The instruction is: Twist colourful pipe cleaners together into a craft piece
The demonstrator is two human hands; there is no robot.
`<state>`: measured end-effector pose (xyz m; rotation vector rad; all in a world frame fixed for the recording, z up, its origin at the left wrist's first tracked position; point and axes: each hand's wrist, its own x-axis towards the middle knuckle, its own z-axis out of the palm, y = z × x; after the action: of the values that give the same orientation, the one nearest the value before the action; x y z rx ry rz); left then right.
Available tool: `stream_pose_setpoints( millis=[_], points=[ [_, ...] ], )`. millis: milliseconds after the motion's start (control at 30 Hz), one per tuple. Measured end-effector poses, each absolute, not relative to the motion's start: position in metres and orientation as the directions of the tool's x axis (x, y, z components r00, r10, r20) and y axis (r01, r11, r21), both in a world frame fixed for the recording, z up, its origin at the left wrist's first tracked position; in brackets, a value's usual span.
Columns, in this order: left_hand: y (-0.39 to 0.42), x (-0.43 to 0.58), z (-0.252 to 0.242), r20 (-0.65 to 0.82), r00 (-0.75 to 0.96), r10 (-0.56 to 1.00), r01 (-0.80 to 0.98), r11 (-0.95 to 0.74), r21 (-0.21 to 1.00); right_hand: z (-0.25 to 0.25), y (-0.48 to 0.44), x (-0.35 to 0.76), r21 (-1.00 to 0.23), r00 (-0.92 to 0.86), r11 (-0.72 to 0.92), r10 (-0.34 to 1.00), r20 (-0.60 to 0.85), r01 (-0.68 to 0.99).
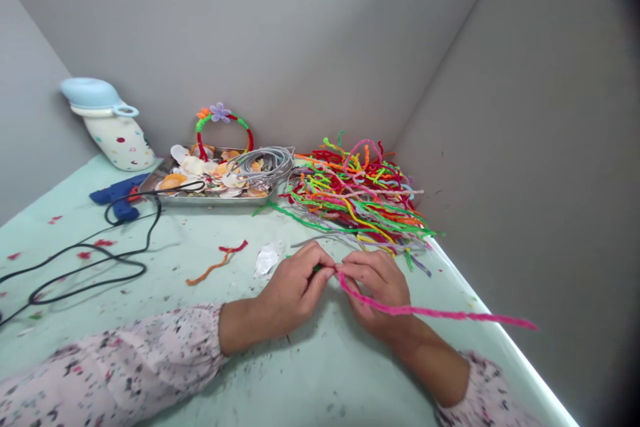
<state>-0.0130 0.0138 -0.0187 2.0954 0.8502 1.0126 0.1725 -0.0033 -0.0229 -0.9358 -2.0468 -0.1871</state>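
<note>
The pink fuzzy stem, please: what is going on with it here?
A person's left hand and right hand meet at one end of the pink fuzzy stem; its other end sticks out freely to the right. Something green shows in the left hand. Behind lie a heap of coloured stems and a metal tray with shells.

soft light; glare along table edge (530, 366); right corners dark.
</note>
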Motion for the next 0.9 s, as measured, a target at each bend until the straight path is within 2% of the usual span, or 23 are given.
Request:
stream_pose_setpoints(
  millis=[433, 600, 767, 900],
  points=[
    [0.017, -0.0139, -0.0228, 0.413, 0.524, 0.745, 0.356, -0.632, 0.688, -0.0237, -0.0018, 0.1695, -0.461, -0.25, 0.633, 0.719, 0.649, 0.622],
    [0.0175, -0.0143, -0.0239, 0.418, 0.534, 0.735, 0.372, -0.648, 0.665, -0.0226, -0.001, 0.1685, -0.5, -0.246, 0.626, 0.738, 0.629, 0.599],
    [0.0188, -0.0138, -0.024, 0.403, 0.56, 0.724, 0.42, -0.667, 0.615, -0.0249, -0.001, 0.1681, -0.473, -0.189, 0.597, 0.728, 0.659, 0.648],
    [0.0196, -0.0128, -0.0239, 0.382, 0.569, 0.728, 0.463, -0.668, 0.582, -0.0243, 0.0, 0.1681, -0.519, -0.172, 0.548, 0.778, 0.604, 0.656]
  ],
)
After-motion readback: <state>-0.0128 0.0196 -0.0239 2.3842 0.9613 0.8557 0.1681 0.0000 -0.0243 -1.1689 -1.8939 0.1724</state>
